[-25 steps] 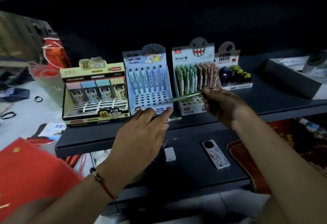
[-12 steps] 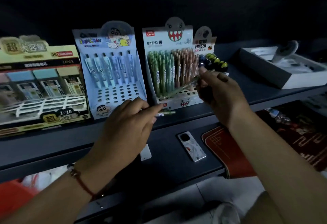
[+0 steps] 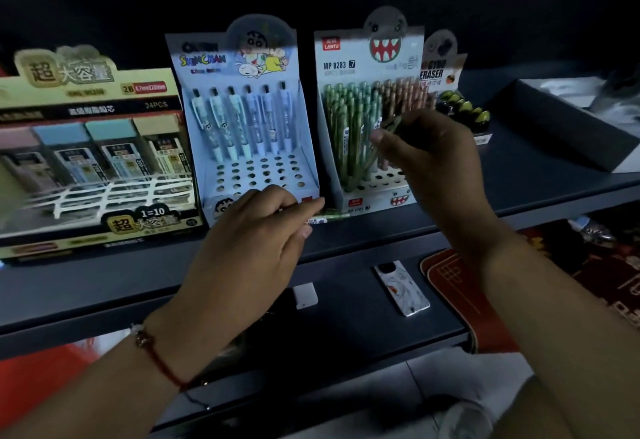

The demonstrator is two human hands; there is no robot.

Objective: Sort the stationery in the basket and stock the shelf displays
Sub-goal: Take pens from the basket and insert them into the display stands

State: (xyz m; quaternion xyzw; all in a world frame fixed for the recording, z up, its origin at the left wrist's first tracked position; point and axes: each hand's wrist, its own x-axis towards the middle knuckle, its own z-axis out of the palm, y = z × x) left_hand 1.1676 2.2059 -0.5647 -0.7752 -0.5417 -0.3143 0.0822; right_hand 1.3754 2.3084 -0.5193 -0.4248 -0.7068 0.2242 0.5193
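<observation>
Right hand (image 3: 433,161), frame centre-right, pinches a green pencil (image 3: 390,126) slanted over the monster-face display (image 3: 370,119) on the shelf (image 3: 519,196). Left hand (image 3: 256,244), lower centre, fingers curled, grips pencils (image 3: 329,218) by the blue pen display (image 3: 242,119).

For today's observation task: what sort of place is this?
Probably a stationery shop: a dark shelf carries a blue cardboard pen display, a white display of green and brown pencils and a yellow lead-refill box.
</observation>
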